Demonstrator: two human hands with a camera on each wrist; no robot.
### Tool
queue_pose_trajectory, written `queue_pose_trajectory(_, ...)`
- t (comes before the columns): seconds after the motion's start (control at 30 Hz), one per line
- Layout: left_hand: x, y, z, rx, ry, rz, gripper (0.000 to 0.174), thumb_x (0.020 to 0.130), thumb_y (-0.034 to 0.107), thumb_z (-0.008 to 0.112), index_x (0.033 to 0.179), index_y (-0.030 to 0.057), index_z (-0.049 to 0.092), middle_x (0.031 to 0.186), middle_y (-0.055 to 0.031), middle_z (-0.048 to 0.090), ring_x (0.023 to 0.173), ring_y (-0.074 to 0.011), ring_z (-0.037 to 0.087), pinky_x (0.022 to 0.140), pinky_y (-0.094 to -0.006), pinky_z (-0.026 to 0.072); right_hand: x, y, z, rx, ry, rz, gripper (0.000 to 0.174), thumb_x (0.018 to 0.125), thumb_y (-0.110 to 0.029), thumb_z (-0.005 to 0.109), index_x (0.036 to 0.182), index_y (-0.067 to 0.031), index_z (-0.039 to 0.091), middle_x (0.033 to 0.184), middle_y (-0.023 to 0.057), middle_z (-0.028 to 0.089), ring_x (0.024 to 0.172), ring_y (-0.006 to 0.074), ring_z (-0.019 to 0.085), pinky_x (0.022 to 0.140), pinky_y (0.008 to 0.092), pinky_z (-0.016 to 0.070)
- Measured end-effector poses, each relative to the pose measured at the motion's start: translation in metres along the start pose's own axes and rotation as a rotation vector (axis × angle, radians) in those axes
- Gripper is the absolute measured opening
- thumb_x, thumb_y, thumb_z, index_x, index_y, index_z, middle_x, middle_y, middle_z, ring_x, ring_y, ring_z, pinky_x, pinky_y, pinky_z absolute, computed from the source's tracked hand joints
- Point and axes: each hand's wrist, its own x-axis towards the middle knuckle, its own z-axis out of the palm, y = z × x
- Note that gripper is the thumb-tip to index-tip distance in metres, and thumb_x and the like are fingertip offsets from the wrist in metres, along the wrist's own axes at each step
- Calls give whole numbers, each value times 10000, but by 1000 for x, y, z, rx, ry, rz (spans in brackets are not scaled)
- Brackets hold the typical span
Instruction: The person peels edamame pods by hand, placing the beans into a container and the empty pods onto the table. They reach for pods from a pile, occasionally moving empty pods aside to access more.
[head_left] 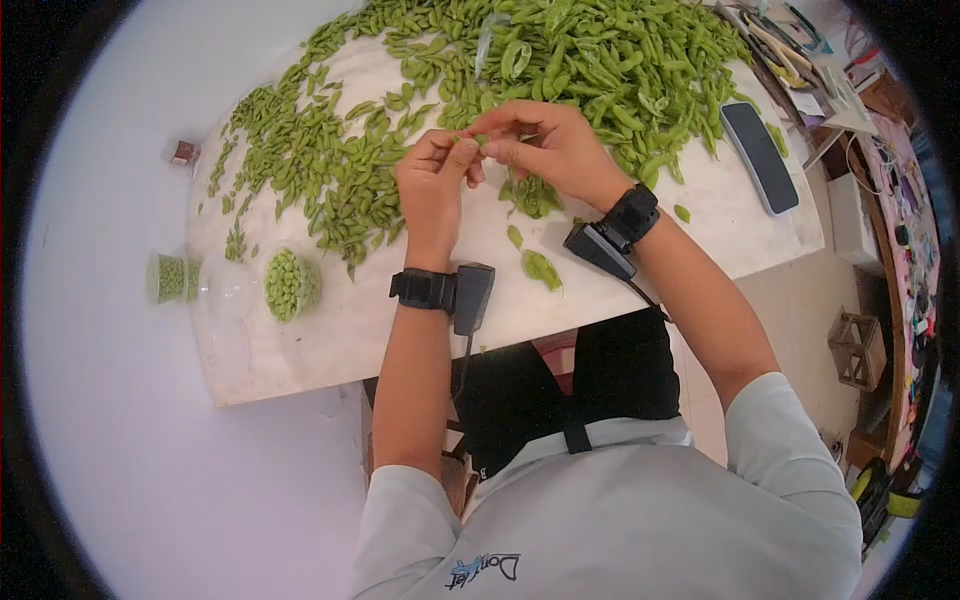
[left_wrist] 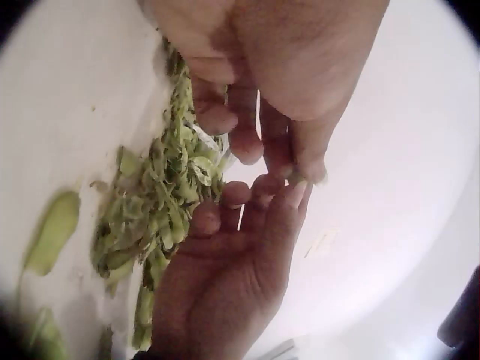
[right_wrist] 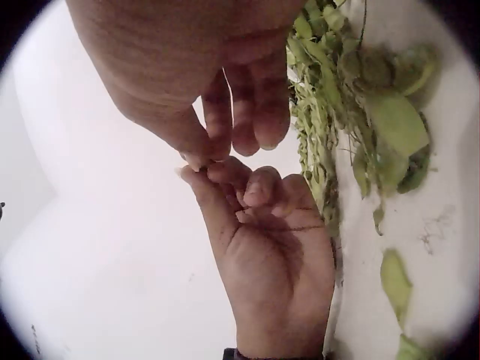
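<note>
"Head view first: what do the hands do?"

"The left hand and the right hand meet over the table. Both pinch one small green pod between thumbs and fingertips."

"Can you see all of it?"

"No, the fingers hide most of it, so I can't tell if it is split. If they squeeze too hard, I think a bean could pop out and roll away."

"What's close by?"

"A cup of beans stands left of the left arm, with a gap between. If that arm swings out, it could bump the cup and spill the beans."

"And on the right?"

"A loose pod lies near the right wrist. Just under the right hand is a clump of pods or shells; I can't tell which. Full ones and empty ones could get mixed up, because they look alike."

"What about farther off?"

"A big heap covers the back of the table. Some pods could slide down if it gets a nudge. Right of it, near the table's edge, lies a phone. One hard push could knock it off."
</note>
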Motion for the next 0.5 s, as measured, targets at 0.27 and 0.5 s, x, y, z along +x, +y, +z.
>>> queue_pose_trajectory(0.27,3,-6,-4,-67,-89,-56,215,940,206,518,1009,9,568,741,-56,583,631,-105,512,570,-241,402,4,11,-3,-109,124,-60,175,839,-150,656,966,-30,649,685,13,603,561,69,531,504,228,436)
queue_pose_trajectory(0.5,5,-5,2,233,-41,193,249,908,135,567,1093,-30,595,831,-60,617,721,-107,555,658,-230,438,6,13,-6,71,59,-3,182,856,-142,637,963,5,628,691,21,603,547,70,552,497,221,449)
